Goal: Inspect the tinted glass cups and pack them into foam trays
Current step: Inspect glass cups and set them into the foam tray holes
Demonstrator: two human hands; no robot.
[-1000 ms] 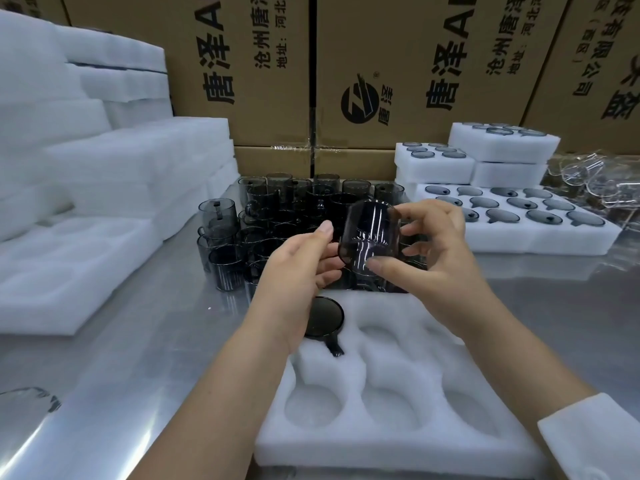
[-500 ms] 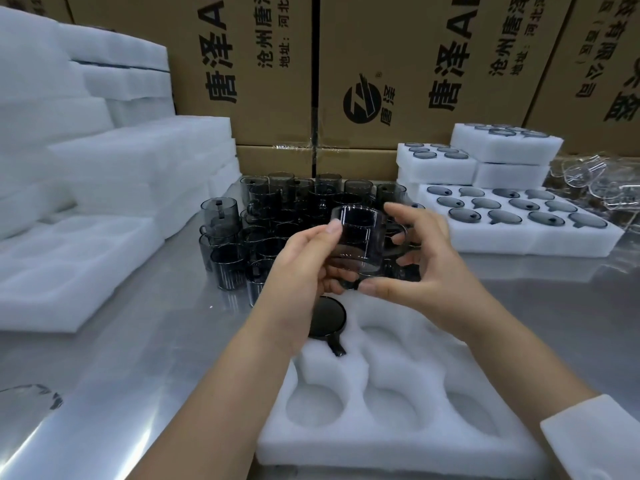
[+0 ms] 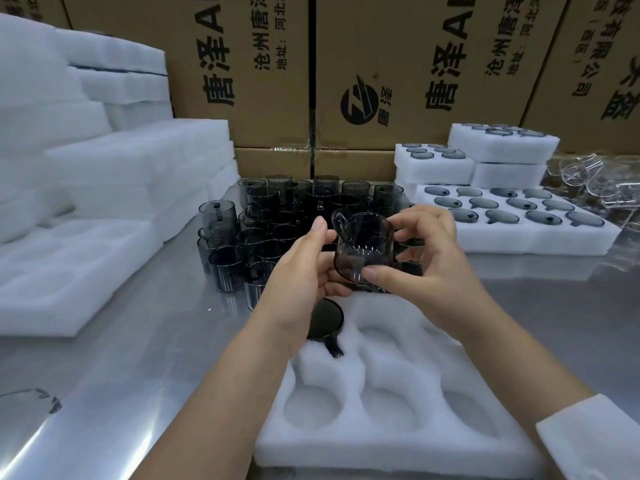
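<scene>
risk, as judged: the held cup (image 3: 363, 251) hung in the air between both hands, above the far edge of the foam tray (image 3: 398, 441) and just in front of the unpacked cups (image 3: 277, 223) crowded on the tabletop (image 3: 121, 341). smooth glass held mostly by fingertips could slip while being turned for inspection. a drop there would strike the standing glass or the bare metal rather than the foam. a hurried seating might also catch the handle on a pocket's edge. grip: left hand (image 3: 304, 271) curled at the cup's left side, thumb up near the rim, fingers under the base. right hand (image 3: 426, 258) pinched from the right, thumb on the lower wall, fingers arched over the rim. both grips were closed on the cup, neither spread wide. cup tilted, rim uppermost. one packed cup (image 3: 323, 320) sat in the tray's far-left pocket, partly hidden by the left wrist. the other visible pockets stood unfilled. filled trays (image 3: 519, 237) lay far right.
</scene>
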